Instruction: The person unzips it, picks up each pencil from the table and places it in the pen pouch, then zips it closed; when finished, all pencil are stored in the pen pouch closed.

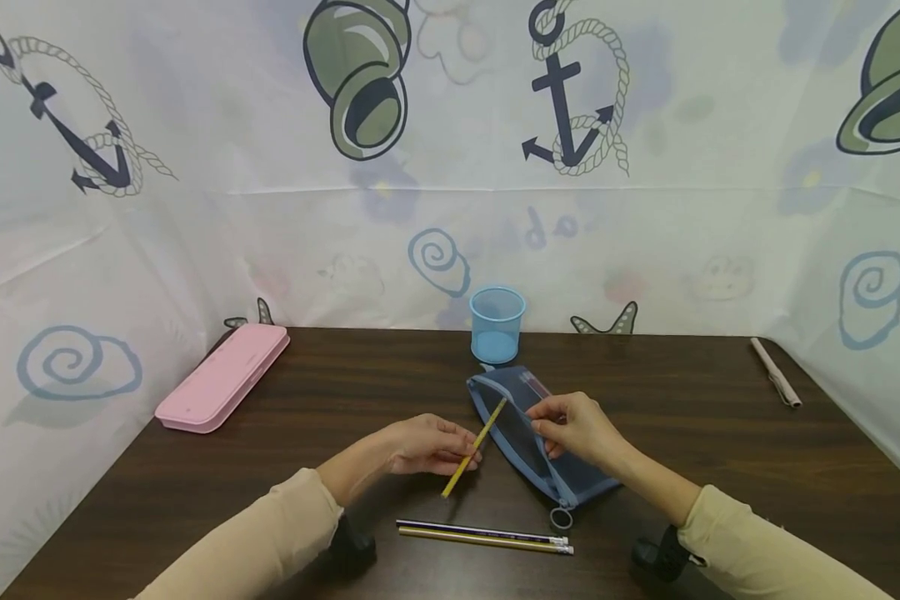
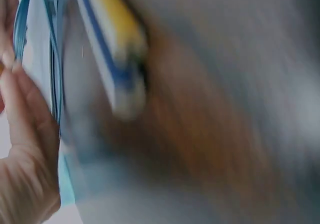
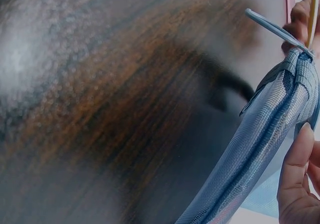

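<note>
My left hand (image 1: 431, 446) holds a yellow pencil (image 1: 461, 477) between thumb and fingers, slanted, its upper end over the opening of a blue mesh zipper pouch (image 1: 588, 482). The pouch lies unzipped on the table. With thumb and fingertips, my right hand (image 1: 576, 427) pinches the near-right edge of that opening and holds it apart; the right wrist view shows the thumb on the mesh edge (image 3: 300, 109). In front of the pouch lie two more pencils, one dark (image 1: 472, 527) and one gold-yellow (image 1: 480, 541), side by side, white erasers toward the right.
A light blue cup (image 1: 496, 333) stands behind the pouch. To the left is a pink pencil case (image 1: 225, 375), closed. A pale pen (image 1: 776, 373) lies at the far right. A zipper pull ring (image 1: 561, 518) hangs at the pouch's near end. A printed cloth (image 1: 450, 192) encloses the table.
</note>
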Motion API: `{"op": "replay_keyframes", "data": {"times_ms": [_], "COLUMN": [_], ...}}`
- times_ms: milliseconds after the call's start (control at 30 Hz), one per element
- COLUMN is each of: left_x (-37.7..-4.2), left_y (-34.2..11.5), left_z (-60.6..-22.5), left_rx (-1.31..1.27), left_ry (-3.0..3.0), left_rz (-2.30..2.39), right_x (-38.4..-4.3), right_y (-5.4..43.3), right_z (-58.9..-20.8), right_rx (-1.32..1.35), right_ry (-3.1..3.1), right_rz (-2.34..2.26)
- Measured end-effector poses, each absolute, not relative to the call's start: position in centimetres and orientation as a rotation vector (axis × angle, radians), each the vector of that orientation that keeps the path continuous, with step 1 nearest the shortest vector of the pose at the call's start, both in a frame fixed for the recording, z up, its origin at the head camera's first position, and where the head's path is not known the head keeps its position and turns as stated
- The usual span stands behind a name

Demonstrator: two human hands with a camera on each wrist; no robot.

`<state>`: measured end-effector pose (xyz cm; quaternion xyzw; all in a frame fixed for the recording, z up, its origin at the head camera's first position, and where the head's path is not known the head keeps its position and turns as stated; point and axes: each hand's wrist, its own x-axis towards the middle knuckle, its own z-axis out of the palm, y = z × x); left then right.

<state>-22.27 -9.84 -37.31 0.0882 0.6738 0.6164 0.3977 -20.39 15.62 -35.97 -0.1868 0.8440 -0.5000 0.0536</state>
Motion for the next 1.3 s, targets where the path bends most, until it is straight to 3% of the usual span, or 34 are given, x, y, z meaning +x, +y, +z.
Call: {"op": "replay_keyframes", "data": {"times_ms": [233, 600, 1300], "left_x": [-21.6, -20.4, -19.2], "left_y": [-5.8, -1.7, -0.5], "left_z": [-37.7, -38.9, -38.4], "left_rx": [0.034, -0.028, -0.049], "left_ry": [1.61, 1.723, 1.706], "left_rz": [1.837, 2.055, 2.103], "right_x": [-20.4, -20.4, -20.4], "right_y": [15.6, 15.6, 15.7], "right_z": [-35.9, -35.9, -36.1], "right_rx": [-0.589, -0.604, -0.57], "right_ry": [2.567, 2.552, 2.56], "right_rz": [-1.51, -1.5, -1.501]}}
